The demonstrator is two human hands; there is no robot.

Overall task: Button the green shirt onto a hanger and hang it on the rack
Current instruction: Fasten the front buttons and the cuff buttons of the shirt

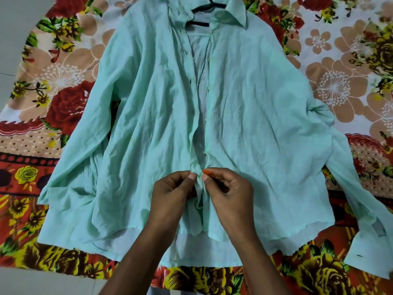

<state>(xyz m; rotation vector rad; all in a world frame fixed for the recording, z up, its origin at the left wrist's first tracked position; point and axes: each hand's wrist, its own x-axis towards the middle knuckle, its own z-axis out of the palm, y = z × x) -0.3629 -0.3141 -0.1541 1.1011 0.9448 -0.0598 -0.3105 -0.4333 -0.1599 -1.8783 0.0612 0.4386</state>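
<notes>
The pale green shirt [255, 128] lies flat on its back with sleeves spread, collar at the top. A black hanger [200, 23] sits inside the collar, mostly hidden by cloth. The front stands open from the collar down, showing the paler inside. My left hand [172, 196] pinches the left front edge near the lower part of the placket. My right hand [225, 192] pinches the right front edge right beside it, fingertips almost meeting. The button between them is hidden by the fingers.
A floral sheet [53, 116] in red, peach and yellow lies under the shirt. Pale floor [19, 22] shows at the top left and bottom left. No rack is in view.
</notes>
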